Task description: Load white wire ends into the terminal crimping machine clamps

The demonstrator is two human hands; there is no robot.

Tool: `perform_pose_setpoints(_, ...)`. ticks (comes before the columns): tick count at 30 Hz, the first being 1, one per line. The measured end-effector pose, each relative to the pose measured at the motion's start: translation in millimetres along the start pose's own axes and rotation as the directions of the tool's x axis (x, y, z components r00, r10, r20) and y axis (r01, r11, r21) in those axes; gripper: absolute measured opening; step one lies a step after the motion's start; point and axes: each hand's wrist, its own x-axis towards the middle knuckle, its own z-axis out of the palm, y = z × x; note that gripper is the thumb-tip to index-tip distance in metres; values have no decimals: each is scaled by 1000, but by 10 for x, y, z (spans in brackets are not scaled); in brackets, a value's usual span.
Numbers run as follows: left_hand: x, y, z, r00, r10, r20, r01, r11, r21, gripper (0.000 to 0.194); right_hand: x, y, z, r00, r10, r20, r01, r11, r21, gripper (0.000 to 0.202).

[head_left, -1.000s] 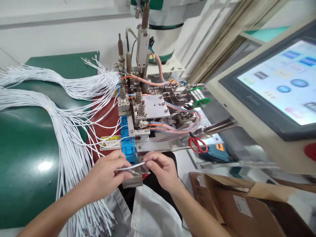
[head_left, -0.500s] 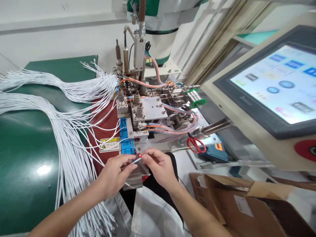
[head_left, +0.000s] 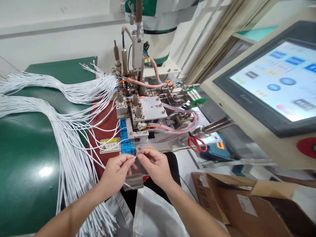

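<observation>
My left hand [head_left: 116,172] pinches a white cable near its end [head_left: 135,157], just in front of the blue fixture blocks [head_left: 127,145]. Close against it on the right, my right hand [head_left: 154,166] has thumb and forefinger together at the cable's tip; the tip itself is mostly hidden by the fingers. Other white cables run from the blue blocks leftward over the red mat [head_left: 98,121] and join a large bundle [head_left: 66,154]. Behind my hands stands a machine with a metal plate [head_left: 152,108] and orange and blue tubes.
A tilted touchscreen panel [head_left: 274,75] stands at the right. Red-handled scissors [head_left: 197,144] lie at the machine's right edge, near a green spool [head_left: 195,96]. An open cardboard box [head_left: 237,200] is at the lower right. A second cable bundle [head_left: 74,87] lies on the green table [head_left: 24,158].
My hands have drawn slightly left and closer together around the cable end. The red glow between my fingers no longer shows. The whole view has shifted slightly.
</observation>
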Motion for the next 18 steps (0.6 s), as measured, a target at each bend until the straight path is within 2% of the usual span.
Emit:
perform_pose_setpoints(5,-2,-4,-9,999,10,49,-12,999,30,29,7,-18,22,999,34,27,-33,999,-40,11)
perform_pose_setpoints(11,2,-19,-15,998,16,62,-17,1000,22,31,-8,11,50,996,79,29,-81,996,49,9)
perform_pose_setpoints(18,-5,-34,6,999,2,39,-3,1000,23,29,-25,29,51,999,-40,34,43,994,-103,10)
